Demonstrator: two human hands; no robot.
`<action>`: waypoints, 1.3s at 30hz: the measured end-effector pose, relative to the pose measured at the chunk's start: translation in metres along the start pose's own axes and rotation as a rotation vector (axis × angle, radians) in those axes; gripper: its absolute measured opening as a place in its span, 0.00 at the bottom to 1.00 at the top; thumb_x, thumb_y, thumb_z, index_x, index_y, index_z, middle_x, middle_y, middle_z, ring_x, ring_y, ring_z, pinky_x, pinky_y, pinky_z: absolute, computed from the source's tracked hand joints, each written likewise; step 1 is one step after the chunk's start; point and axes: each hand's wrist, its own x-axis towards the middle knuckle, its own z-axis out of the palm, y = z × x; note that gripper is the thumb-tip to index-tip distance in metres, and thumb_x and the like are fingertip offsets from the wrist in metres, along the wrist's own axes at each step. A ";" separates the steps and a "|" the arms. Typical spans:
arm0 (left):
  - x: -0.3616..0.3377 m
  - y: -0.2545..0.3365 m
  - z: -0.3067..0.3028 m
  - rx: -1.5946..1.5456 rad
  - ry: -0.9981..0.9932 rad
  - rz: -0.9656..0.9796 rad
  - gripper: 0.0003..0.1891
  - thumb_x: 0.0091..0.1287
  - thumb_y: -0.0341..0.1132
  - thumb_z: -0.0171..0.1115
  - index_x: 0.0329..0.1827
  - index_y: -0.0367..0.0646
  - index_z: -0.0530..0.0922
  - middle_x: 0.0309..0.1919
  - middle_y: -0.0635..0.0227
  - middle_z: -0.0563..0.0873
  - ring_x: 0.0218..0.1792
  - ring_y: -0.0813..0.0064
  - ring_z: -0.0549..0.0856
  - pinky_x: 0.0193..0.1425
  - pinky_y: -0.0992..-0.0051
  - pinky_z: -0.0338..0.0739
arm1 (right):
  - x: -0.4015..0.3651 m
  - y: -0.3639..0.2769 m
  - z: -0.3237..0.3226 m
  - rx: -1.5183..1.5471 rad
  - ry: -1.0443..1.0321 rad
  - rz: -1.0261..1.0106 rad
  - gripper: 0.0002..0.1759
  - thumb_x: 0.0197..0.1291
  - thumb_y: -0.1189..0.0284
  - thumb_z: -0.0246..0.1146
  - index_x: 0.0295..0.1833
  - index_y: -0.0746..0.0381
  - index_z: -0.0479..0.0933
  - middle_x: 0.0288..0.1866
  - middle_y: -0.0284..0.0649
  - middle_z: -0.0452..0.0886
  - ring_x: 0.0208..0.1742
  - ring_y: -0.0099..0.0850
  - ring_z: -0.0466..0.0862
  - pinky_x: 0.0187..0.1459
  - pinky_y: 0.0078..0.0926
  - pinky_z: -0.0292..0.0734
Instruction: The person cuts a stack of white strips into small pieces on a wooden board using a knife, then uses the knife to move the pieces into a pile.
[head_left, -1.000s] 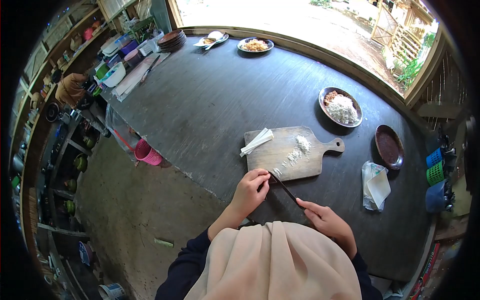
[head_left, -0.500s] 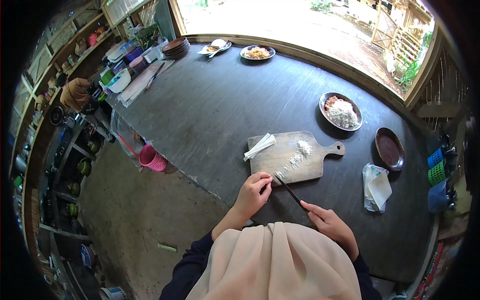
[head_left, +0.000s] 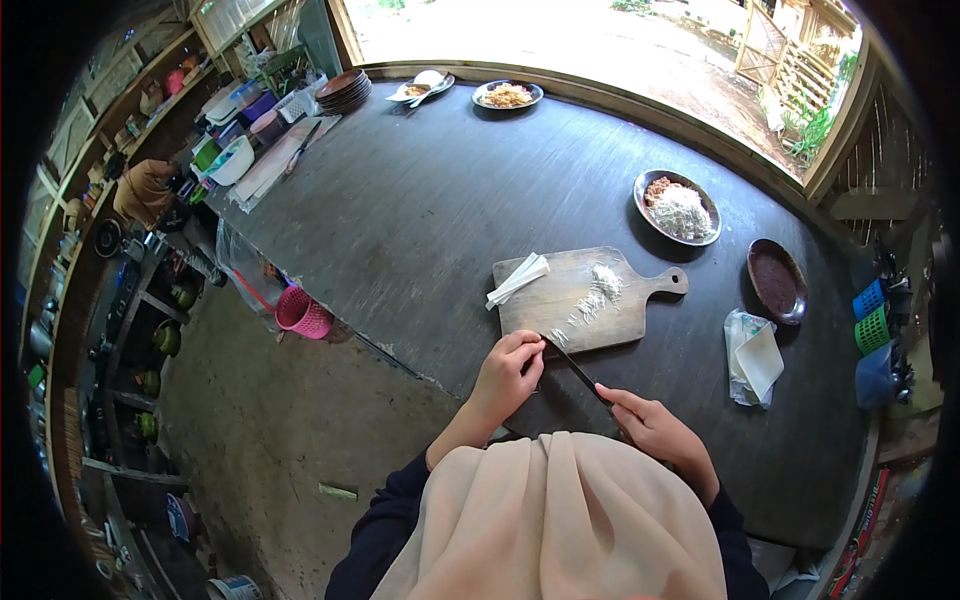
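Note:
A wooden cutting board (head_left: pixel 624 322) with a handle lies on the dark table before me. On it are white strips (head_left: pixel 519 280) at its left corner and a trail of small white shreds (head_left: pixel 598 296). My left hand (head_left: pixel 508 375) is closed at the board's near edge, its fingertips pinched; whatever they hold is hidden. My right hand (head_left: pixel 655 430) grips a knife (head_left: pixel 577 372) by the handle. The knife's blade points up and left, its tip right beside the left fingertips.
Beyond the board stands a plate (head_left: pixel 679 237) of white shreds and reddish-brown food. To the right are a brown oval dish (head_left: pixel 777 283) and white sheets on plastic (head_left: pixel 755 358). Two food plates and stacked brown plates (head_left: pixel 343 92) stand far back. A pink basket (head_left: pixel 303 313) hangs at the table's left edge.
The knife tip has come in closer against the left fingertips, and the blade lies at a slightly different slant. The whole view has shifted a little. Both hands keep their grips.

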 end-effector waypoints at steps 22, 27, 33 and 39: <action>-0.004 0.004 -0.003 0.057 0.021 0.002 0.11 0.60 0.22 0.64 0.45 0.35 0.85 0.41 0.60 0.84 0.45 0.60 0.84 0.52 0.66 0.79 | -0.003 0.015 -0.016 0.207 -0.110 0.013 0.23 0.79 0.71 0.49 0.76 0.55 0.67 0.22 0.28 0.68 0.21 0.17 0.70 0.24 0.19 0.69; -0.003 0.005 -0.004 0.046 0.011 0.031 0.11 0.60 0.22 0.63 0.45 0.34 0.84 0.41 0.60 0.83 0.45 0.58 0.83 0.52 0.64 0.79 | -0.003 0.007 -0.020 0.236 -0.067 0.093 0.23 0.79 0.70 0.49 0.77 0.55 0.66 0.22 0.29 0.68 0.21 0.18 0.70 0.22 0.19 0.69; -0.004 0.005 -0.004 0.043 0.003 0.017 0.11 0.60 0.22 0.62 0.46 0.35 0.84 0.41 0.60 0.83 0.45 0.58 0.82 0.53 0.63 0.78 | 0.005 0.023 -0.025 0.277 -0.123 0.062 0.23 0.79 0.69 0.49 0.76 0.55 0.66 0.23 0.30 0.71 0.19 0.19 0.71 0.21 0.18 0.71; -0.004 0.005 -0.004 0.051 0.002 0.033 0.11 0.61 0.22 0.62 0.46 0.35 0.83 0.42 0.59 0.83 0.46 0.57 0.82 0.54 0.63 0.78 | 0.007 0.020 -0.030 0.299 -0.077 0.057 0.23 0.79 0.66 0.49 0.76 0.56 0.67 0.24 0.34 0.75 0.19 0.21 0.75 0.22 0.21 0.75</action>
